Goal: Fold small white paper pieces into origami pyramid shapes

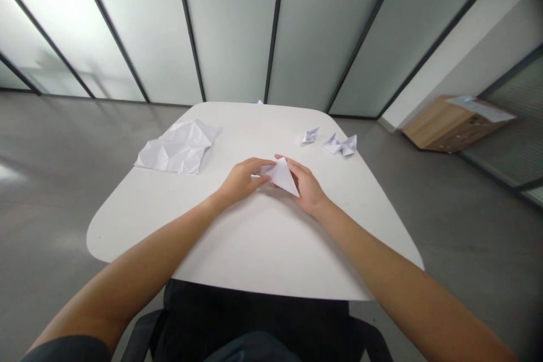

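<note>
Between my two hands is a piece of folded white paper (280,175), held just above the middle of the table; its right part comes to points at top and lower right. My left hand (244,176) pinches the paper's left side between thumb and fingers. From the right, my right hand (307,185) grips the same paper, with some fingers hidden behind it. Creased white paper sheets (178,147) lie spread at the table's left. Small folded paper pieces stand at the right: one paper piece (311,136) alone, and a pair of paper pieces (340,145) touching or nearly so.
The white table (263,254) has rounded corners. Past its far edge stands a frosted glass wall (233,28) with dark frames. A wooden cabinet (445,124) is on the grey floor at right. A black chair armrest (144,334) shows below.
</note>
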Action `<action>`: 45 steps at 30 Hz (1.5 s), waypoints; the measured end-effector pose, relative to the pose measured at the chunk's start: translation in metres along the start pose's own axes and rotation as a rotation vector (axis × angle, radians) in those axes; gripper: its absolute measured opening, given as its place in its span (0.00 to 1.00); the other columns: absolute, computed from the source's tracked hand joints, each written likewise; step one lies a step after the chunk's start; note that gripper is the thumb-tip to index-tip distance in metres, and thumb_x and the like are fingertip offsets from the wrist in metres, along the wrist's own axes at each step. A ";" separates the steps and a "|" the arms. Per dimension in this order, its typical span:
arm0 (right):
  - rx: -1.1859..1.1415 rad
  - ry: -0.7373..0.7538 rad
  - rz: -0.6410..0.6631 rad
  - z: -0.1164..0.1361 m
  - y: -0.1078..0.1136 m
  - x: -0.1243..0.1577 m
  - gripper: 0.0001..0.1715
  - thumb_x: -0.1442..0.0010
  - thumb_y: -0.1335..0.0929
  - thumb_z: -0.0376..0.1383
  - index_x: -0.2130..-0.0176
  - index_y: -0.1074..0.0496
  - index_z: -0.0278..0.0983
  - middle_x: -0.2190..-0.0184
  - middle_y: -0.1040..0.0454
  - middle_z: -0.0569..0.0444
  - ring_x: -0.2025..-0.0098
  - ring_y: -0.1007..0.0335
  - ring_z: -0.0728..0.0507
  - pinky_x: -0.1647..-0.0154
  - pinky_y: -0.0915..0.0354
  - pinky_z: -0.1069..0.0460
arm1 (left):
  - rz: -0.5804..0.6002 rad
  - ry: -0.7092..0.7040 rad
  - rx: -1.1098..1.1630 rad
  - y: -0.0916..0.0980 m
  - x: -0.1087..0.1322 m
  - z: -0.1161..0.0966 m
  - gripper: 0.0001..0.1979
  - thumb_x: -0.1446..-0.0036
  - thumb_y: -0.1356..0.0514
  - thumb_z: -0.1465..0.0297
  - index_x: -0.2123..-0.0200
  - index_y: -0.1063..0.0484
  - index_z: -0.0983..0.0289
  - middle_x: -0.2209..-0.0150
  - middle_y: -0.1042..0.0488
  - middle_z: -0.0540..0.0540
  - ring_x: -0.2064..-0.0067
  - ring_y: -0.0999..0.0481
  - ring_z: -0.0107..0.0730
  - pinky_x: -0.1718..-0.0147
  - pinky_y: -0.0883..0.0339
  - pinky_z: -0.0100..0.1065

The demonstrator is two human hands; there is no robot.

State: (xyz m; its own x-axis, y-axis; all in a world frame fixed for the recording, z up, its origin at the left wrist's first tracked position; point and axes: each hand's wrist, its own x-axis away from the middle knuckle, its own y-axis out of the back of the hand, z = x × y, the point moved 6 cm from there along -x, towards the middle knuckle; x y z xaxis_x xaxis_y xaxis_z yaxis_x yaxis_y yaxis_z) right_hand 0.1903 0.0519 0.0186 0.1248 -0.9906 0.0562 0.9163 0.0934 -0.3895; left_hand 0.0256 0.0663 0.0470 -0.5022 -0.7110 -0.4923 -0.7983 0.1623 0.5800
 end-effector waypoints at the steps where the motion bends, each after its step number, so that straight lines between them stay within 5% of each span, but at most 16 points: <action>1: -0.007 0.004 0.003 0.000 0.000 0.000 0.25 0.41 0.26 0.48 0.47 0.22 0.42 0.50 0.20 0.51 0.51 0.22 0.36 0.59 0.21 0.43 | -0.017 -0.001 0.002 0.000 0.000 0.001 0.23 0.37 0.36 0.65 0.39 0.27 0.57 0.43 0.22 0.57 0.44 0.22 0.39 0.46 0.26 0.38; 9: -0.007 0.047 -0.009 0.005 0.001 -0.002 0.21 0.44 0.24 0.51 0.58 0.21 0.41 0.54 0.19 0.52 0.53 0.22 0.37 0.58 0.21 0.44 | -0.069 -0.010 -0.041 -0.002 0.001 0.004 0.25 0.36 0.38 0.68 0.35 0.30 0.56 0.42 0.22 0.56 0.50 0.20 0.35 0.54 0.22 0.34; 17: 0.036 0.074 -0.120 0.007 0.006 -0.002 0.23 0.47 0.23 0.53 0.60 0.24 0.41 0.60 0.20 0.55 0.55 0.23 0.38 0.61 0.21 0.45 | -0.012 -0.155 -0.003 0.003 0.004 -0.015 0.28 0.34 0.38 0.62 0.32 0.34 0.52 0.33 0.31 0.56 0.33 0.31 0.43 0.34 0.36 0.45; 21: 0.100 0.070 -0.193 0.004 0.015 -0.003 0.25 0.47 0.24 0.56 0.61 0.26 0.41 0.64 0.21 0.56 0.60 0.23 0.40 0.64 0.24 0.47 | -0.004 -0.102 0.117 0.004 0.002 -0.015 0.19 0.29 0.45 0.60 0.43 0.22 0.58 0.37 0.26 0.59 0.35 0.28 0.43 0.35 0.35 0.46; 24: 0.109 0.089 -0.209 0.002 0.020 -0.007 0.26 0.48 0.24 0.57 0.60 0.25 0.41 0.65 0.21 0.56 0.62 0.24 0.40 0.66 0.26 0.48 | -0.061 -0.002 0.153 0.003 0.001 -0.005 0.15 0.34 0.39 0.59 0.53 0.17 0.62 0.43 0.22 0.61 0.41 0.22 0.43 0.44 0.25 0.41; 29: 0.129 0.143 -0.228 0.003 0.025 -0.011 0.26 0.50 0.23 0.56 0.62 0.24 0.40 0.68 0.22 0.56 0.65 0.26 0.42 0.66 0.31 0.50 | -0.045 0.057 0.094 -0.002 0.000 0.009 0.15 0.43 0.34 0.71 0.52 0.19 0.60 0.43 0.23 0.59 0.44 0.21 0.39 0.53 0.22 0.35; 33: 0.172 0.138 -0.256 0.003 0.027 -0.011 0.26 0.52 0.22 0.53 0.61 0.23 0.39 0.67 0.22 0.56 0.67 0.28 0.44 0.67 0.34 0.51 | -0.027 0.033 -0.077 -0.002 0.001 0.009 0.08 0.43 0.34 0.74 0.61 0.17 0.59 0.44 0.23 0.57 0.50 0.22 0.38 0.48 0.25 0.41; 37: 0.236 0.101 -0.238 -0.001 0.027 -0.011 0.27 0.51 0.24 0.53 0.57 0.24 0.40 0.70 0.24 0.57 0.72 0.31 0.45 0.70 0.36 0.51 | -0.122 -0.089 -0.215 0.009 0.002 -0.007 0.04 0.40 0.34 0.69 0.63 0.18 0.58 0.42 0.25 0.57 0.42 0.28 0.44 0.41 0.31 0.49; 42: 0.564 0.347 -0.276 0.016 0.028 -0.008 0.25 0.47 0.25 0.44 0.50 0.25 0.42 0.49 0.23 0.50 0.62 0.26 0.44 0.61 0.32 0.49 | -0.092 -0.190 -0.130 0.010 0.002 -0.020 0.07 0.36 0.37 0.69 0.58 0.19 0.59 0.56 0.17 0.56 0.41 0.25 0.44 0.42 0.31 0.46; 45: 0.630 0.393 -0.203 0.023 0.022 -0.005 0.19 0.43 0.26 0.46 0.53 0.22 0.42 0.51 0.22 0.50 0.57 0.25 0.41 0.58 0.31 0.48 | -0.114 -0.075 -0.127 0.011 0.001 -0.014 0.08 0.36 0.38 0.66 0.57 0.20 0.60 0.57 0.17 0.56 0.50 0.20 0.41 0.49 0.28 0.40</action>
State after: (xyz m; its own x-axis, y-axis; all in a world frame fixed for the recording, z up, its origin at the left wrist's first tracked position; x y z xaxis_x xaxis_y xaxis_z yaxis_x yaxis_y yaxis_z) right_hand 0.2182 0.0615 0.0309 -0.1059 -0.9461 -0.3061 0.9653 -0.1718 0.1969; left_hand 0.0209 0.0584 0.0622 -0.4378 -0.6658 -0.6042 -0.8056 -0.0079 0.5924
